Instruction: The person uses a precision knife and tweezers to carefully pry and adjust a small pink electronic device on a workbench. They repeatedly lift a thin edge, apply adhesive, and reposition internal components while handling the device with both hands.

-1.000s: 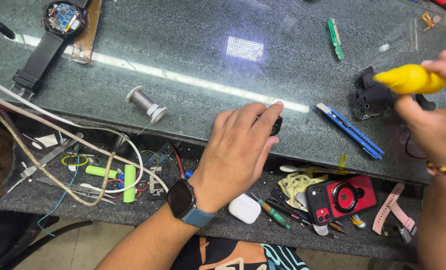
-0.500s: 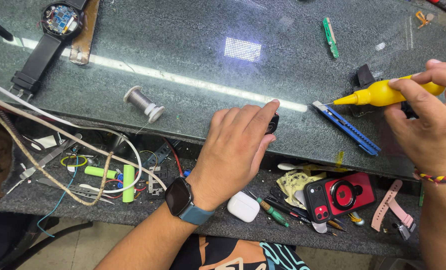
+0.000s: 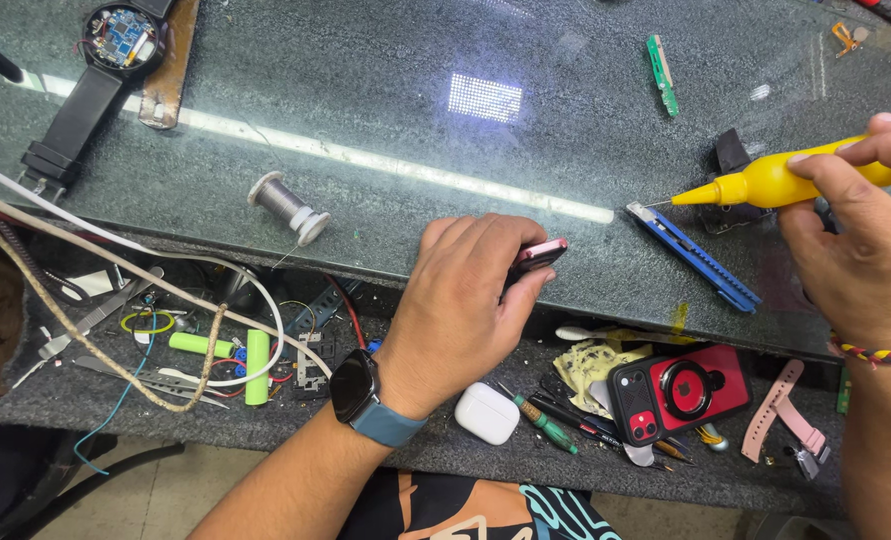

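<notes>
Two hands over a dark glass worktop (image 3: 386, 90): left fingers (image 3: 486, 245) pinching a pink device (image 3: 538, 254), right fingers (image 3: 846, 185) round a yellow bottle (image 3: 776, 180).

On the glass bench top (image 3: 386, 80) lie a wire spool (image 3: 286, 206), blue knife (image 3: 694, 256) and opened watch (image 3: 116, 40); the tray below holds a red phone (image 3: 680, 392), white earbud case (image 3: 487, 413) and green batteries (image 3: 256, 366).

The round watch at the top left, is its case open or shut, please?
Open: the round watch lies face-up on the glass bench with its circuit board and wiring exposed.
</notes>
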